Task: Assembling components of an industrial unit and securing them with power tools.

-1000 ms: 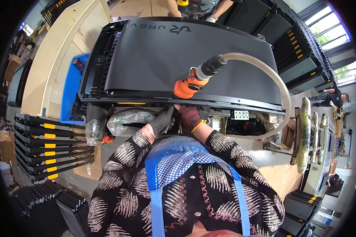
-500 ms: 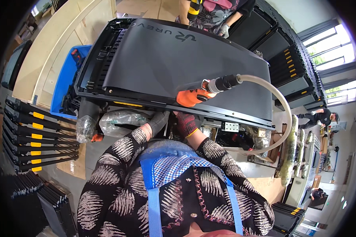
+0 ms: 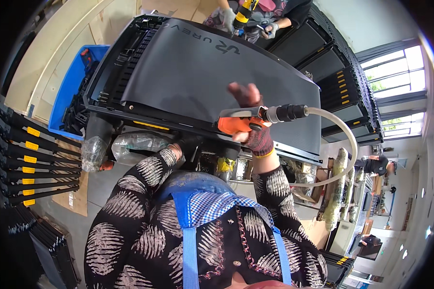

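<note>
Right hand (image 3: 250, 120) in a red-and-grey work glove, lifted over the black walking belt (image 3: 212, 72) of the treadmill (image 3: 144, 111), thumb and lower fingers wrapped around an orange pneumatic tool (image 3: 238, 123), upper fingers spread loose above it. Likely held level so the cream air hose (image 3: 345, 139) can loop away rightward and down without kinking. Left hand (image 3: 187, 143) tucked low under the treadmill's near edge among the frame parts; grip there hidden, cannot tell. Clear plastic bags (image 3: 130, 144) bunched just beside that hand. Blue crate (image 3: 67, 91) beyond the deck's left edge. Compared with half a second back: tool and gloved hand raised higher onto the belt, fingers now fanned rather than curled close.
</note>
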`<control>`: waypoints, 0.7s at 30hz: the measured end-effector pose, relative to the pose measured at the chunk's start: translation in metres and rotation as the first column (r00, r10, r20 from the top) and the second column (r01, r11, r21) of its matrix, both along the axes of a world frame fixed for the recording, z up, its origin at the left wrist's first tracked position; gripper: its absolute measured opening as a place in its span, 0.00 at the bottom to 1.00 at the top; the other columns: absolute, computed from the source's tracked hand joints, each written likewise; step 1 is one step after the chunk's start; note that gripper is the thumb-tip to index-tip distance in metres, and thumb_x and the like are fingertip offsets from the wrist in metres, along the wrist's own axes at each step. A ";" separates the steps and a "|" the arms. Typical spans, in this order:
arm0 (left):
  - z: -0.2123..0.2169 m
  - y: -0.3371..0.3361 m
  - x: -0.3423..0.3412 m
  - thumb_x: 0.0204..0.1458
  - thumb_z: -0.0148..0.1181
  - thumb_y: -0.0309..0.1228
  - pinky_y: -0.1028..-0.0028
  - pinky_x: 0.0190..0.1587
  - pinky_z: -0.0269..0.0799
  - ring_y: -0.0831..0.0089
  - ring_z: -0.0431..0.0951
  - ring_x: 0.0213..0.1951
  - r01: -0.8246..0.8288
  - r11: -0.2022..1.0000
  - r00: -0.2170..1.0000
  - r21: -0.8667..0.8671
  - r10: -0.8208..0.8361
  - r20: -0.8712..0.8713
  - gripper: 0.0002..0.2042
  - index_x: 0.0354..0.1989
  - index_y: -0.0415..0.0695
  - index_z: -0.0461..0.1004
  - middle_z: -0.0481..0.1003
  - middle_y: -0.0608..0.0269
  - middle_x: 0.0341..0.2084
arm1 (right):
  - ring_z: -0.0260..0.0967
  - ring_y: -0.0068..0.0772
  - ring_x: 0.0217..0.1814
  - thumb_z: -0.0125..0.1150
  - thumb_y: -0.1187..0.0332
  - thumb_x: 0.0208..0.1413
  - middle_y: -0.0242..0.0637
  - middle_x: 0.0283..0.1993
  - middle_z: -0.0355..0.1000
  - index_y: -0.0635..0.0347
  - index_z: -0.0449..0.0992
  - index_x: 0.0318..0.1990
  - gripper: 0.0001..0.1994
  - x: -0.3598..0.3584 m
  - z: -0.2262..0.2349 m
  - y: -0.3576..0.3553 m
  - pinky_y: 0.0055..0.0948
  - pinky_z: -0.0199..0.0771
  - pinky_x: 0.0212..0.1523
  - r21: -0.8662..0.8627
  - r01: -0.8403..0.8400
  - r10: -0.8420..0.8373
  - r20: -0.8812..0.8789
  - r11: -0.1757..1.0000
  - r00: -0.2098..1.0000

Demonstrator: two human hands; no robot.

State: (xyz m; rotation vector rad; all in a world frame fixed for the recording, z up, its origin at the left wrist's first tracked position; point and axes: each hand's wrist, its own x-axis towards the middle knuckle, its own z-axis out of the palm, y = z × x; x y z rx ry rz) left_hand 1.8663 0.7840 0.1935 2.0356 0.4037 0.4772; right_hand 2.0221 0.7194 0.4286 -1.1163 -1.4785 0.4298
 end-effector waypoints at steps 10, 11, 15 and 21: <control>0.001 0.003 -0.031 0.57 0.47 0.41 0.66 0.49 0.68 0.59 0.74 0.44 0.044 0.996 0.997 0.076 -0.040 -0.059 0.17 0.49 0.45 0.72 0.74 0.53 0.42 | 0.72 0.40 0.39 0.66 0.73 0.38 0.42 0.36 0.71 0.59 0.65 0.43 0.22 -0.008 -0.033 0.011 0.41 0.74 0.46 0.030 -0.054 0.060 -0.238 0.998 0.969; 0.001 0.004 -0.031 0.57 0.47 0.41 0.66 0.49 0.68 0.59 0.74 0.44 0.049 0.995 0.997 0.083 -0.044 -0.065 0.17 0.49 0.46 0.72 0.74 0.53 0.42 | 0.72 0.39 0.39 0.64 0.74 0.38 0.42 0.36 0.72 0.59 0.65 0.42 0.21 -0.010 -0.033 0.010 0.41 0.74 0.46 0.007 -0.023 0.024 -0.242 1.000 0.970; 0.011 0.012 -0.020 0.56 0.48 0.40 0.66 0.48 0.68 0.59 0.75 0.43 0.070 0.991 0.994 0.116 -0.060 -0.089 0.16 0.48 0.46 0.72 0.75 0.53 0.41 | 0.72 0.39 0.40 0.62 0.76 0.37 0.42 0.36 0.72 0.58 0.65 0.42 0.20 -0.017 -0.029 0.010 0.42 0.74 0.46 -0.047 0.053 -0.063 -0.240 0.997 0.969; 0.023 0.022 -0.015 0.56 0.48 0.39 0.66 0.47 0.69 0.59 0.75 0.42 0.096 0.982 0.989 0.165 -0.074 -0.131 0.15 0.46 0.46 0.73 0.75 0.53 0.40 | 0.75 0.36 0.38 0.64 0.80 0.32 0.42 0.33 0.75 0.60 0.68 0.36 0.18 -0.026 -0.026 0.012 0.34 0.75 0.43 -0.046 0.171 -0.176 -0.345 0.984 0.922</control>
